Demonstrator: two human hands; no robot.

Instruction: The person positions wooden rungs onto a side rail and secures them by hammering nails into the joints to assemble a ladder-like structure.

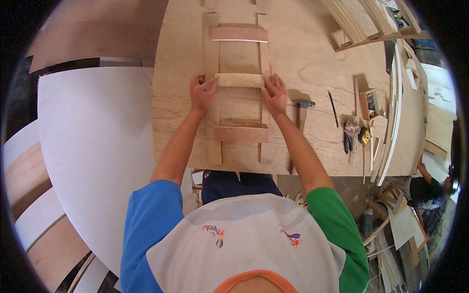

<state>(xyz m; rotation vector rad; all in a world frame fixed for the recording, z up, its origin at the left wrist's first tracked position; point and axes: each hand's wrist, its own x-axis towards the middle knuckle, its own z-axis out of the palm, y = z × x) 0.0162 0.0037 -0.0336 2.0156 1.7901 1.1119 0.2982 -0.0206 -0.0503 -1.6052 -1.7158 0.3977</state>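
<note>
Head: hands (202,94) hold flat wooden slat (239,80).

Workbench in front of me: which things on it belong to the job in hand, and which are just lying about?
Seemingly in the job:
- middle crosspiece, left hand and right hand at its ends
- two long strips it lies across
- two other crosspieces

Apparently lying about, untouched:
- hammer
- pencil
- tape measure
- black-handled tool
</note>
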